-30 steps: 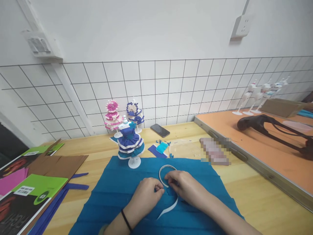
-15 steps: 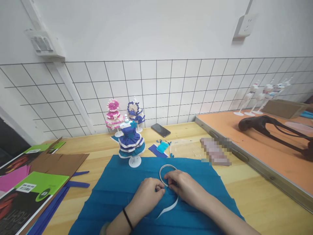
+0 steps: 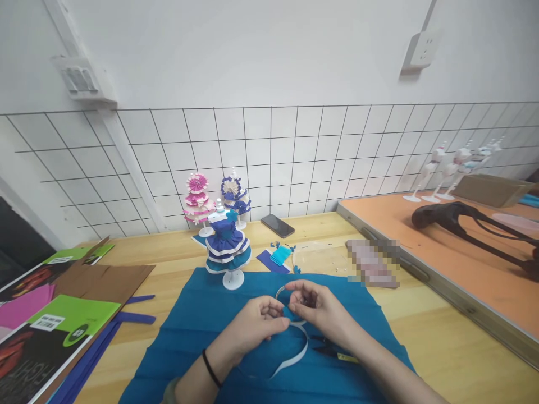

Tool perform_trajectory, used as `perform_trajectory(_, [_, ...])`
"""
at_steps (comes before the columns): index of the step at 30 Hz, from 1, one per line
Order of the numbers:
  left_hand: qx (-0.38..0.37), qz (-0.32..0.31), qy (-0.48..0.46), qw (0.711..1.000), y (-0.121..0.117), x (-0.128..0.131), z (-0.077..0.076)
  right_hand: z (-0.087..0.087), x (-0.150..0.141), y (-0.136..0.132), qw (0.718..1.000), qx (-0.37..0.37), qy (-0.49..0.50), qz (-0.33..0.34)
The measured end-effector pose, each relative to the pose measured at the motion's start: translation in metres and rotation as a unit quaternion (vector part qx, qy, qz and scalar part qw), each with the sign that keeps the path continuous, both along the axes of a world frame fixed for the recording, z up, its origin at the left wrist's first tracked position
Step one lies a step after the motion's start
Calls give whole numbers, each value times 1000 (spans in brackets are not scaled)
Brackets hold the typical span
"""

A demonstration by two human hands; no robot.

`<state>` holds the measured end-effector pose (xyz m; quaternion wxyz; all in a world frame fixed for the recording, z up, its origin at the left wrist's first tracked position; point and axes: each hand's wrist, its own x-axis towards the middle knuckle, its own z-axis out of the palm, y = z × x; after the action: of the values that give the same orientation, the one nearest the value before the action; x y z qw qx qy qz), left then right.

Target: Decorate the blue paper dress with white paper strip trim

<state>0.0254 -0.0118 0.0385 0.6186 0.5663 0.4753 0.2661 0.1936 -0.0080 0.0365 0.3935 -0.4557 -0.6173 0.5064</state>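
Observation:
My left hand [image 3: 256,324] is closed in a pinch at the edge of a roll of white ribbon-like tape [image 3: 281,290]. Opposite it, the fingers of my right hand [image 3: 322,314] curl in, the thumb close to the left fingertips. Between the fingertips shows a small bright teal piece [image 3: 287,312], its shape mostly hidden. From the roll, a loose white strip [image 3: 295,362] curves over the teal cloth [image 3: 197,331]. Dark thread snips [image 3: 326,350] with a yellow part lie beneath my right forearm.
Beyond the cloth's edge stands a mini dress form in a blue, teal and white dress [image 3: 227,247], with two more behind. A phone [image 3: 278,225] and folded light-blue paper [image 3: 281,255] lie farther back. Books [image 3: 80,320] lie left. An orange board [image 3: 387,219] is at right.
Both hands have lifted and turned slightly, and the teal piece now shows between the fingertips. The thread snips have come into view beside my right arm. My view has shifted slightly.

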Motion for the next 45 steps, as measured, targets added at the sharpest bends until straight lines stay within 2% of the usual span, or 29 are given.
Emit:
perform_trajectory(7, [19, 36, 19, 999, 1, 1, -4, 1, 0, -2, 999, -22, 48, 3])
perform_trajectory(17, [43, 39, 35, 998, 2, 0, -2, -4, -8, -5, 997, -50, 58, 6])
perform_trajectory(20, [77, 30, 64, 994, 4, -8, 1, -6, -9, -4, 997, -48, 54, 1])
perform_trajectory(23, [129, 21, 101, 986, 6, -22, 13, -9, -10, -3, 997, -48, 56, 7])
perform_trajectory(26, [154, 35, 101, 982, 7, -36, 35, -15, -11, -3, 999, -28, 42, 17])
perform_trajectory(30, [179, 118, 92, 972, 6, -57, 65, -24, -13, -5, 999, 23, -11, 21])
perform_trajectory(33, [220, 232, 69, 945, 9, -72, 80, -26, -14, -6, 995, 58, -76, 33])
perform_trajectory(38, [348, 376, 38, 858, 24, -82, 100, -21, -12, -12, 975, 129, -180, 32])
perform_trajectory(41, [414, 397, 43, 818, 35, -76, 114, -17, -10, -18, 959, 183, -209, 53])
perform_trajectory(45, [455, 371, 106, 802, 52, -65, 124, -15, -10, -24, 937, 236, -243, 87])
